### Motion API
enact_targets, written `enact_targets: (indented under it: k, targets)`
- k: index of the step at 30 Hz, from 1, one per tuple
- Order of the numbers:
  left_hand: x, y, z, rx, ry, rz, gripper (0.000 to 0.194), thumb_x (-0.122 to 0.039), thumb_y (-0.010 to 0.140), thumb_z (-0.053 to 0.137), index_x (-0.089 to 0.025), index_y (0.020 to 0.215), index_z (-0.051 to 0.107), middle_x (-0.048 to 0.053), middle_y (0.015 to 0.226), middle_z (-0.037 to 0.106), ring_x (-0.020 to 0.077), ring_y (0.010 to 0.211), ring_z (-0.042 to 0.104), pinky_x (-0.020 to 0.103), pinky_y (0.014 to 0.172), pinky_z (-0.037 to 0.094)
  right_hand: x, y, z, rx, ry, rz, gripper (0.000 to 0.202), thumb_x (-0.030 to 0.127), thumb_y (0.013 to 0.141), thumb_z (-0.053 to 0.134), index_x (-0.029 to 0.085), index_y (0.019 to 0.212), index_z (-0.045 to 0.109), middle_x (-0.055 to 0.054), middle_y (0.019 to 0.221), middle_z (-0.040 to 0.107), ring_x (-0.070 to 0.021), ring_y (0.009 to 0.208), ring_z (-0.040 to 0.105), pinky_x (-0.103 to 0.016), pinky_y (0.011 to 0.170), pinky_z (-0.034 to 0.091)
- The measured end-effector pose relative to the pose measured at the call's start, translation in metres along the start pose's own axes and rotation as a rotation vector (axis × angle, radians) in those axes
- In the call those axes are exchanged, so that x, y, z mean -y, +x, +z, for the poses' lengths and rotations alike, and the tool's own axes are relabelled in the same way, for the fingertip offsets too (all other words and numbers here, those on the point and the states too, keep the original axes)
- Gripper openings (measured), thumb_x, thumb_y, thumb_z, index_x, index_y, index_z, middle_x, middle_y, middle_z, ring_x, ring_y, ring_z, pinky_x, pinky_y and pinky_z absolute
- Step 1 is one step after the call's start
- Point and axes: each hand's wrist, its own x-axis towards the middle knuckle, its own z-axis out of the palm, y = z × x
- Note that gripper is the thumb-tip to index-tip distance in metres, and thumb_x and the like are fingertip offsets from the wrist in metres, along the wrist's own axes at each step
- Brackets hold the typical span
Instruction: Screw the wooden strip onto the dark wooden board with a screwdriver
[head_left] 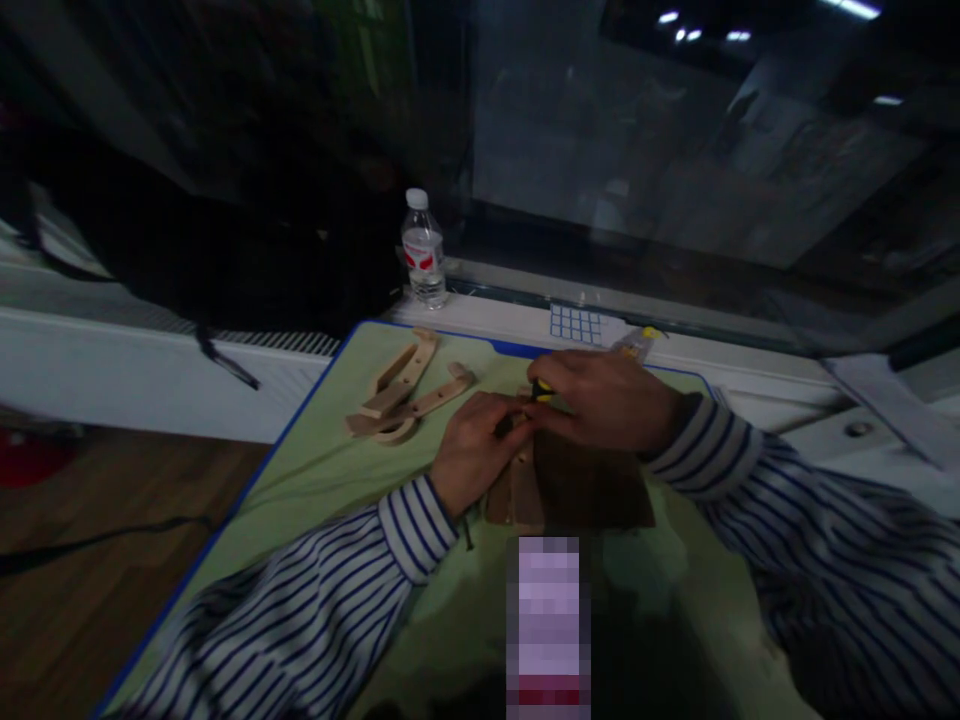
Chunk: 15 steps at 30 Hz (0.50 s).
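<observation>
My right hand (600, 400) is closed around a small yellow-and-black screwdriver (543, 389); its tip is hidden by my fingers. Beside it, my left hand (476, 445) pinches the upper part of a pale wooden strip (525, 490) with a hole in it. That strip lies along the left side of a dark brown board (600, 490). The fingertips of both hands meet over the strip, so what is between them cannot be made out. A thin dark screw (469, 535) lies by my left wrist.
Several curved wooden pieces (409, 385) with holes lie on the blue-edged green table (322, 500), left of my hands. A water bottle (424, 260) stands on the windowsill. Further right are a blue-gridded sheet (576, 324) and a clear packet (637, 343). A dark bag (247, 250) sits at left.
</observation>
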Motion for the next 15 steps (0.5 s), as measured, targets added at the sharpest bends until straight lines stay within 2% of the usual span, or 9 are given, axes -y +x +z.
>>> enact_targets:
  k: [2,5,10,15]
  targets:
    - [0.002,-0.001,0.000,-0.014,-0.018,0.023,0.014,-0.024,0.082,0.066,-0.015,0.093,0.066,0.004,0.081,0.068,0.0161,0.080,0.062,0.029,0.076,0.050,-0.005,0.008,-0.008,0.077,-0.062,-0.143,0.025,0.035,0.093,0.041,0.015,0.102,0.053,-0.009,0.097,0.068,-0.0209,0.080,0.063,-0.029,0.056,0.031]
    - [0.003,-0.003,0.001,-0.024,-0.034,0.019,0.015,-0.025,0.083,0.065,-0.015,0.095,0.066,0.005,0.083,0.070,0.0158,0.079,0.063,0.029,0.074,0.050,-0.008,0.018,-0.010,0.131,-0.115,-0.217,0.020,0.027,0.091,0.041,0.014,0.098,0.054,-0.008,0.089,0.068,-0.0188,0.071,0.062,-0.029,0.052,0.024]
    - [0.004,-0.003,0.000,0.019,-0.076,0.002,0.018,-0.027,0.085,0.063,-0.017,0.098,0.068,0.004,0.081,0.070,0.0157,0.076,0.063,0.029,0.072,0.050,-0.007,0.019,-0.004,0.148,-0.128,-0.164,0.022,0.030,0.092,0.041,0.014,0.104,0.051,-0.009,0.089,0.069,-0.0176,0.067,0.061,-0.029,0.051,0.020]
    - [0.007,0.000,-0.001,0.035,-0.133,-0.034,0.016,-0.028,0.084,0.064,-0.018,0.095,0.070,0.003,0.078,0.070,0.0148,0.073,0.062,0.028,0.070,0.050,-0.003,0.018,-0.005,0.138,-0.158,-0.056,0.026,0.035,0.093,0.041,0.015,0.106,0.050,-0.008,0.089,0.071,-0.0205,0.070,0.064,-0.030,0.051,0.018]
